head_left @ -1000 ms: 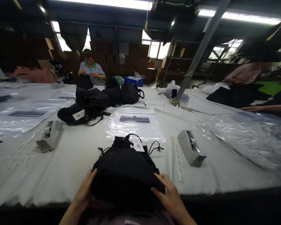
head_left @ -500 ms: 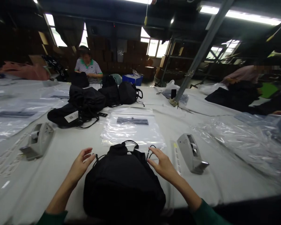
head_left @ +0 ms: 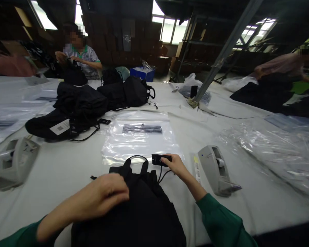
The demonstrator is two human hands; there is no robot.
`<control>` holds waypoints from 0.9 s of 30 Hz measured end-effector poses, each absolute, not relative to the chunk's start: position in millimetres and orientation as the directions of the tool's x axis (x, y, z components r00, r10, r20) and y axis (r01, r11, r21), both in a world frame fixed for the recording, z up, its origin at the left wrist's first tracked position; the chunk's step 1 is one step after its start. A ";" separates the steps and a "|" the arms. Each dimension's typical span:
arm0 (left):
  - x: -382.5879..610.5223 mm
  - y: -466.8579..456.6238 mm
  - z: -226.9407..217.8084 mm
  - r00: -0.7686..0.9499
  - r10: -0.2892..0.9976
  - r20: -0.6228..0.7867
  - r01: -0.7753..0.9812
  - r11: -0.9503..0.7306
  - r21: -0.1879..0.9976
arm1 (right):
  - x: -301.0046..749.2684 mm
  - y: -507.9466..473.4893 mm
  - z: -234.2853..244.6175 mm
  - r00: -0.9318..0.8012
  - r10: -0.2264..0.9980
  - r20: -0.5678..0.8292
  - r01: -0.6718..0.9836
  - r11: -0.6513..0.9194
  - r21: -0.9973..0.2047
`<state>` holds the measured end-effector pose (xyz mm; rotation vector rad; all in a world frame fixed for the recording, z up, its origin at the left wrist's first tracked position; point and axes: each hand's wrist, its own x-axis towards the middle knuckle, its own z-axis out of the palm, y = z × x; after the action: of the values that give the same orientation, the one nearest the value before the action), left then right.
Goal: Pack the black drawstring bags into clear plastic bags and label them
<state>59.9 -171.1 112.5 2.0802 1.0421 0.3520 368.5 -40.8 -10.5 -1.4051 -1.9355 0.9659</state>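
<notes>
A black drawstring backpack lies in front of me, its carry loop and cords pointing away. My right hand pinches a black hang tag beyond the bag's upper right corner; a dark cord runs from the tag area down to the bag. Above the bag's left part is my left hand, slightly blurred, with fingers curled in towards the thumb. Whatever it may hold is hidden. Just past the bag lies a stack of clear plastic bags with a printed black box on top.
Grey tape dispensers stand left and right, with a sticker strip beside the right one. More black bags are piled far left. Loose plastic film covers the right side. A metal post rises behind; co-workers stand beyond.
My right hand has taken hold of the hang tag. My left hand has moved right, over the bag, and its fingers have closed. The view has tilted down.
</notes>
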 end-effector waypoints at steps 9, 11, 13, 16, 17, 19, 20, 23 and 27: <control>72.4 -140.0 130.3 0.489 0.842 -0.229 0.696 -0.218 0.684 | 338.7 -22.1 -45.2 -0.263 0.958 0.114 0.603 0.255 -0.756; 79.8 -101.8 113.7 0.473 0.852 -0.225 0.726 -0.232 0.648 | 334.9 -22.9 -54.0 -0.314 0.941 0.128 0.638 0.308 -0.706; 90.3 -67.6 90.8 0.522 0.805 -0.281 0.744 -0.268 0.612 | 336.7 -25.9 -60.2 -0.371 0.919 0.129 0.668 0.361 -0.650; 105.1 -34.8 50.1 0.584 0.669 -0.459 0.764 -0.263 0.589 | 345.9 -31.2 -63.4 -0.433 0.893 0.124 0.705 0.421 -0.570; 108.4 -29.5 37.2 0.587 0.628 -0.511 0.776 -0.257 0.576 | 349.1 -32.5 -63.5 -0.466 0.876 0.127 0.725 0.460 -0.513; 112.1 -25.3 16.4 0.574 0.558 -0.599 0.804 -0.247 0.540 | 353.5 -33.9 -63.7 -0.568 0.814 0.124 0.742 0.571 -0.351; 112.7 -25.4 9.0 0.565 0.530 -0.633 0.816 -0.243 0.525 | 354.4 -34.1 -64.4 -0.624 0.773 0.113 0.729 0.628 -0.271; 112.2 -29.3 -1.0 0.536 0.475 -0.697 0.841 -0.226 0.492 | 351.9 -34.8 -69.7 -0.723 0.685 0.090 0.669 0.726 -0.160; 111.6 -35.3 0.4 0.487 0.471 -0.736 0.869 -0.181 0.460 | 344.6 -40.3 -80.0 -0.743 0.656 0.135 0.650 0.755 -0.086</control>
<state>111.6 -35.3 0.4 1.8190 1.1262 -0.5483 344.6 -40.3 -80.0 -1.0472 -2.7943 0.0496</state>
